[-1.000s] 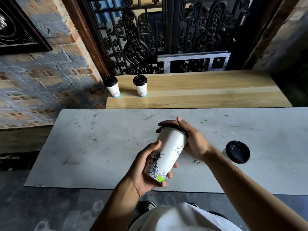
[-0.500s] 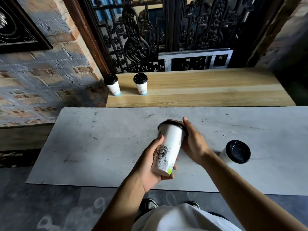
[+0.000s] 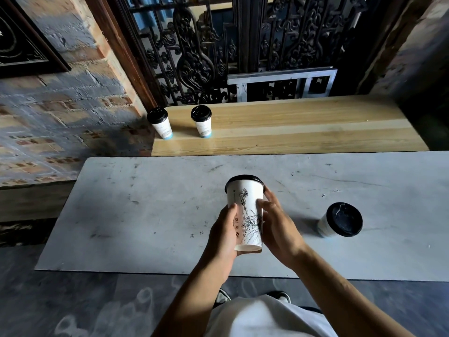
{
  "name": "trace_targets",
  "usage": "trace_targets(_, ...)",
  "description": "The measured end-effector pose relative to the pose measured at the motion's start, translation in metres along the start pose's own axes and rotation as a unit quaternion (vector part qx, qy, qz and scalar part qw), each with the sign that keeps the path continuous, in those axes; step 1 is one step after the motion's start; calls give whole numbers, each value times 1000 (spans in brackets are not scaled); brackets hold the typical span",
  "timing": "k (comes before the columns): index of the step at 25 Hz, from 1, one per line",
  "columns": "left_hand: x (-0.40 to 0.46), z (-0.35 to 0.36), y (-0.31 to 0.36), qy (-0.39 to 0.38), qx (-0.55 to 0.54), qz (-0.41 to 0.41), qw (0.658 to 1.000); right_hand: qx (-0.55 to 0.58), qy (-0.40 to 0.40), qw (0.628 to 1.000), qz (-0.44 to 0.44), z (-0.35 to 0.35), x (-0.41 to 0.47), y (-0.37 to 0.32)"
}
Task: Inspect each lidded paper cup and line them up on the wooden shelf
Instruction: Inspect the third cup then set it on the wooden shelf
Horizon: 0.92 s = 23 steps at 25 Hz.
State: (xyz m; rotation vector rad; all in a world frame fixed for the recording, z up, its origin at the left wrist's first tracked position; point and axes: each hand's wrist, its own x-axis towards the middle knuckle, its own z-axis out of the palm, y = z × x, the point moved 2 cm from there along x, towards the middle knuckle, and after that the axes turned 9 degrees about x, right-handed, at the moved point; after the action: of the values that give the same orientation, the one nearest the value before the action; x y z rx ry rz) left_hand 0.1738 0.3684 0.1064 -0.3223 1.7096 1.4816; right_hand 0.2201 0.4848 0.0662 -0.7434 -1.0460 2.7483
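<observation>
1. Turned nearly upright since 1 second ago, the cup (image 3: 245, 210) is clasped between left hand (image 3: 224, 235) and right hand (image 3: 277, 229) above the table (image 3: 136, 215).
2. Inspection looks nearly done; the shelf (image 3: 303, 127), holding 2 cups, likely comes next.

The held cup (image 3: 245, 210) is white with a black lid and a black line drawing of a statue figure down its side, plus small red-brown marks beside the drawing. At the far left corner of the pale, striped wooden shelf (image 3: 303, 127), two white cups (image 3: 161, 122) (image 3: 202, 121) carry black lids, faint grey prints and light blue bases. Near the right edge of the scuffed grey-white table (image 3: 145, 210), another white cup (image 3: 340, 221) shows a black lid. Behind, the carved screen (image 3: 194, 57) is black.
</observation>
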Motion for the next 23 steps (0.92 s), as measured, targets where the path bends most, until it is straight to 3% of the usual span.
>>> trace_targets(6,2,-2,-2,8,76,36,996,17,35,999,7,-8,-3,0)
trace_targets(9,5,-10,-3,76,151,116,979,28,40,999,8,-8,-3,0)
trace_targets(12,5,-22,-2,171,247,294,908,19,45,999,22,-8,-6,-1)
trace_targets(15,1,-23,5,149,273,427,849,-21,30,999,29,-5,-9,-4)
trace_targets(19,0,-22,6,103,318,453,826,-39,3,999,28,0,-12,-10)
trace_targets(23,1,-28,5,118,275,423,855,-9,30,998,47,-6,-11,-16)
